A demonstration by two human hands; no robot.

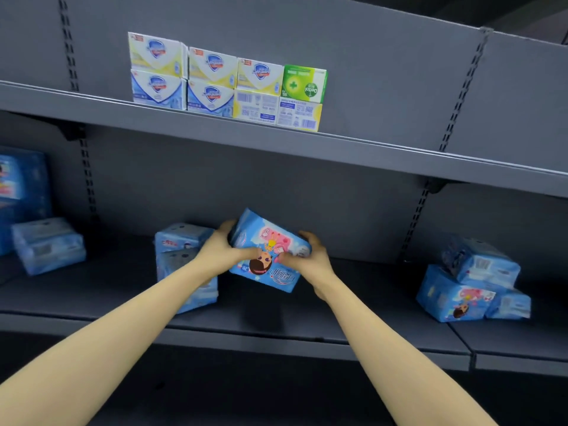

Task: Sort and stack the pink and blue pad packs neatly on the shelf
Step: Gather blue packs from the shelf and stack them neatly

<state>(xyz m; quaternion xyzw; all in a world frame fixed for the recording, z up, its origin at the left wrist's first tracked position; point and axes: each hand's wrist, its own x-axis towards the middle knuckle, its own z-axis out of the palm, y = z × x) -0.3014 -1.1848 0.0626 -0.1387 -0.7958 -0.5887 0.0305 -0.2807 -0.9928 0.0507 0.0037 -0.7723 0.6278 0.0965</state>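
**Pack in both hands, not yet placed**

Holds one pack (267, 253) above the shelf (276, 321), at frame centre, tilted with its printed face toward the camera, pink and blue both showing on the wrapper. Grips its nine o'clock end with the left hand (219, 245), fingers curled behind and thumb across the front. Grips its three o'clock end with the right hand (310, 256) in the same way, thumb pressed on the front.

Hangs just at three o'clock of a blue stack (184, 241), partly hidden behind the left arm (123, 318); touching it or not, cannot tell. Leaves a loose pile (470, 287) well apart at four o'clock, three or so packs lying crooked on one another. Leaves more blue packs (46, 244) at nine o'clock by the frame edge. Shows soap boxes (227, 84) at twelve o'clock on the upper shelf (368, 142).

Looks like the placing step: one pack picked, destination not reached. Calls next for levelling the pack and turning its face to match the neighbours. Then calls for setting it flat beside or upon the stack at nine o'clock, edges flush. Needs a colour check first, since the wrapper carries both colours and the stack reads blue. Risks nudging the stack over with the left arm on the way down.
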